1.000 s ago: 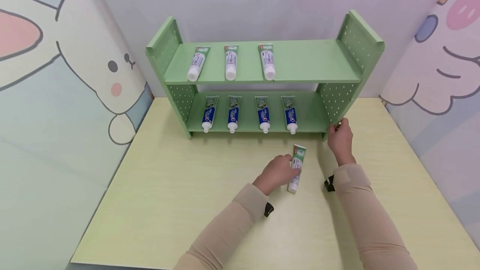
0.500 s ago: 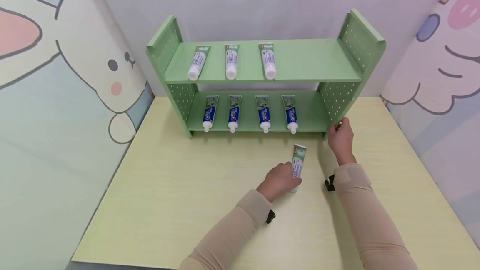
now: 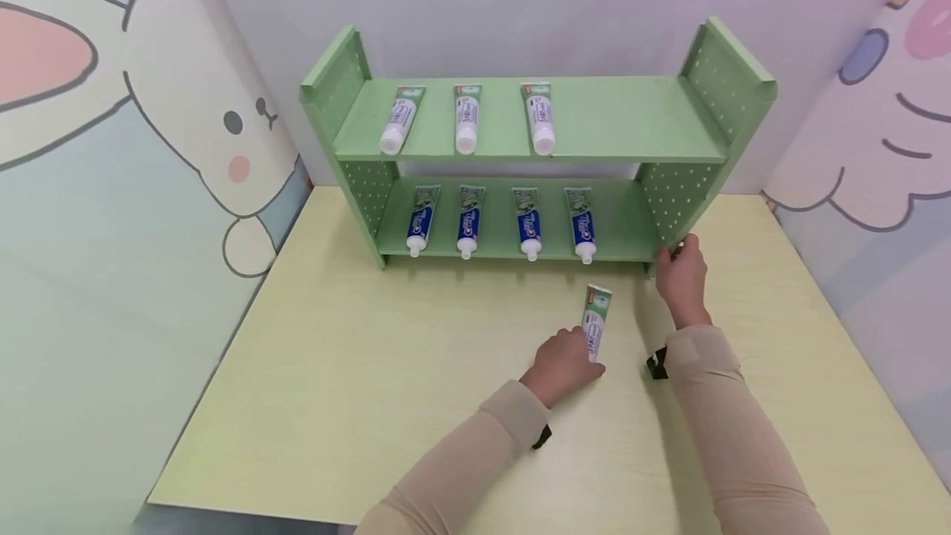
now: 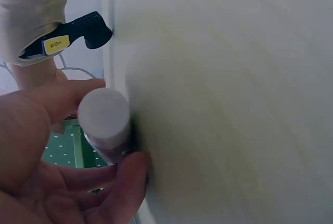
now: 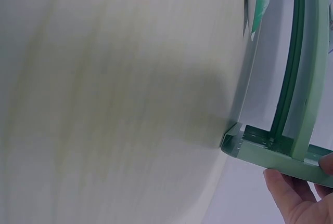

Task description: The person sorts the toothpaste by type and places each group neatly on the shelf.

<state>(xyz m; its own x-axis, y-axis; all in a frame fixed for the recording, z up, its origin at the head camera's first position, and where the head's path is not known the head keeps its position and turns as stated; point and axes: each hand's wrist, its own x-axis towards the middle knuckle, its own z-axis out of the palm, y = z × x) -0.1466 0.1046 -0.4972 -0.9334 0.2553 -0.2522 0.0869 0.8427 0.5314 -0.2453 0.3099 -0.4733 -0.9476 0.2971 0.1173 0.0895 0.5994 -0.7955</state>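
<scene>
A green-and-white toothpaste tube (image 3: 597, 316) lies on the table in front of the shelf, its flat end pointing at the shelf. My left hand (image 3: 563, 367) pinches its capped end, which the hand covers in the head view. Up close in the left wrist view, the white cap (image 4: 104, 116) sits between thumb and fingers. My right hand (image 3: 681, 277) grips the lower front edge of the right side panel of the green two-tier shelf (image 3: 631, 118). In the right wrist view, fingertips (image 5: 274, 178) press against that panel's edge.
Several blue-and-green toothpaste tubes (image 3: 528, 225) line the lower tier, caps toward me. On the upper tier lie 3 white-and-green tubes (image 3: 467, 118), left of the bare right part. A pale yellow table (image 3: 357, 370) carries the shelf; walls with cartoon animals (image 3: 223, 122) enclose it.
My left hand has slid down along the tube toward its cap end and now pinches it there. The tube has barely moved. The right hand stays on the shelf; the head view has shifted slightly.
</scene>
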